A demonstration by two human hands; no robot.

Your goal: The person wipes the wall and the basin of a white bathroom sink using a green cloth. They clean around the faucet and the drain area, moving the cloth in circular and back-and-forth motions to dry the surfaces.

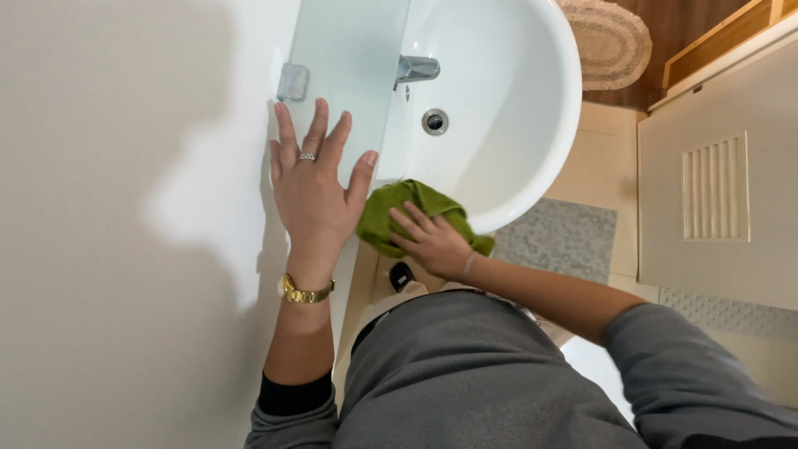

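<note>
My right hand (432,239) lies flat and pressing on a green cloth (391,212), fingers spread over it rather than curled round it, the cloth bunched against the near rim of the white basin (544,125). My left hand (312,187) is fully open, palm braced flat against the white wall (125,208), its fingertips overlapping the near edge of the frosted glass shelf (353,58) and holding nothing; a ring sits on one finger and a gold watch (303,291) on the wrist. I judge the cloth light, soft and limp, likely to fold and slide under the palm and to drape over the basin's curved edge, so it wants a gathered grip at its bunched middle, where the folds are thickest, rather than a pinch at a loose corner. The glazed basin looks smooth and slippery beneath it. Further out, a chrome tap (416,68) stands at the basin's back edge beside the shelf, with the drain (435,121) just in front of it. On the floor beyond the basin's far side lie a grey mat (565,237) and a woven oval rug (611,41).
</note>
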